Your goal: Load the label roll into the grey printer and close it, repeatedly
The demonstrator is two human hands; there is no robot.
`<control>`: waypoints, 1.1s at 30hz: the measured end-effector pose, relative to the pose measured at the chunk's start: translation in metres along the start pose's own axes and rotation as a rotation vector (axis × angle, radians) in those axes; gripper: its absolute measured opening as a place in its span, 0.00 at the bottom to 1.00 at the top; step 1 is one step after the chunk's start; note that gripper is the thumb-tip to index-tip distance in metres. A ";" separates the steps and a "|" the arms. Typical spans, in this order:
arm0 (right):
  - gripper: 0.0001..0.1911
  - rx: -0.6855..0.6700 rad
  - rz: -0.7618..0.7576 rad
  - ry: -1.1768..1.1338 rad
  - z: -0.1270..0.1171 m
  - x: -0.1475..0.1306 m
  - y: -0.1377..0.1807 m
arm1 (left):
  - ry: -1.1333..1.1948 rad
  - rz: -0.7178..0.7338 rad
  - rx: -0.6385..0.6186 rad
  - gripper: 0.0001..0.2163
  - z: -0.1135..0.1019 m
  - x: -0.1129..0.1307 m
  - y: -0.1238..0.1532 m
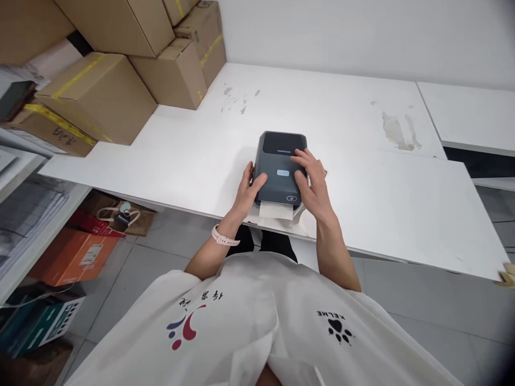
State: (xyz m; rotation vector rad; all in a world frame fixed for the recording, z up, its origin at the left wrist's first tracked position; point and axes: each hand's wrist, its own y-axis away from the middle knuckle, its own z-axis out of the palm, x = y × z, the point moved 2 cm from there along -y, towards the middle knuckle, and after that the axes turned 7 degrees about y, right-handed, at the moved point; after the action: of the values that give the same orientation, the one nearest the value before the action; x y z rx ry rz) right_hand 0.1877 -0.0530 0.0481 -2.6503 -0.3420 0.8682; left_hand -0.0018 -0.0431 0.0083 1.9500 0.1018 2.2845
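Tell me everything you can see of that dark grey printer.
The dark grey printer is boxy, round-cornered and plastic-looking. A black panel covers the far end of its top; a pale rectangle sits mid-top, an outlined emblem at the near right corner. White paper sticks out of the near end. It stands near the front edge of the white table. The left hand rests against its left side; the right hand reaches over its right.

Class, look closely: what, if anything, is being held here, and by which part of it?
The dark grey printer, held by its sides: the left hand at its left side, the right hand at its right edge and top.
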 end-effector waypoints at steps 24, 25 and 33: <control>0.26 0.091 0.071 0.026 0.028 -0.005 0.010 | -0.135 0.209 0.395 0.17 0.000 -0.049 0.060; 0.25 0.093 0.078 0.022 0.027 -0.005 0.010 | -0.128 0.172 0.363 0.15 0.000 -0.052 0.067; 0.21 0.131 0.059 0.005 0.026 -0.007 0.014 | 0.122 -0.130 0.016 0.21 0.012 -0.040 0.067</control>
State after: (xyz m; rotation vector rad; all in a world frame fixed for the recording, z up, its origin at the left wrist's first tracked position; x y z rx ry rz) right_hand 0.1685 -0.0616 0.0268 -2.5531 -0.1988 0.8703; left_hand 0.0124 -0.1159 -0.0192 1.7550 0.2526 2.3220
